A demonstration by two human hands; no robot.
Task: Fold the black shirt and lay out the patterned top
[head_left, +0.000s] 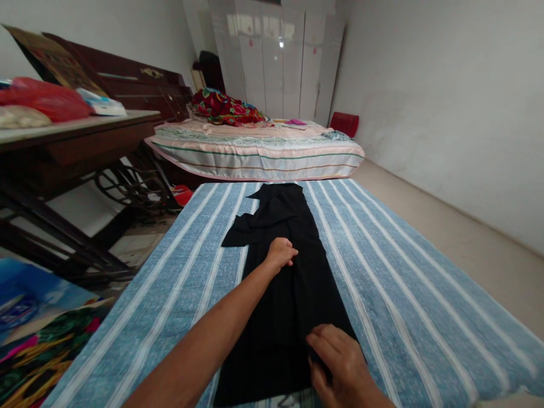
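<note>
A long black garment lies lengthwise on a blue cloth with white stripes. A sleeve-like flap of it sticks out to the left near the far end. My left hand is closed in a pinch on the black fabric about midway along. Close to the near end, my right hand grips the garment's right side, its fingers curled round dark fabric. The underside of my right hand's hold is hidden.
Beyond the striped cloth is a bed with a red floral blanket. At left stands a sewing machine table with a red plastic bag. White wardrobes line the back, and a bare wall runs along the right.
</note>
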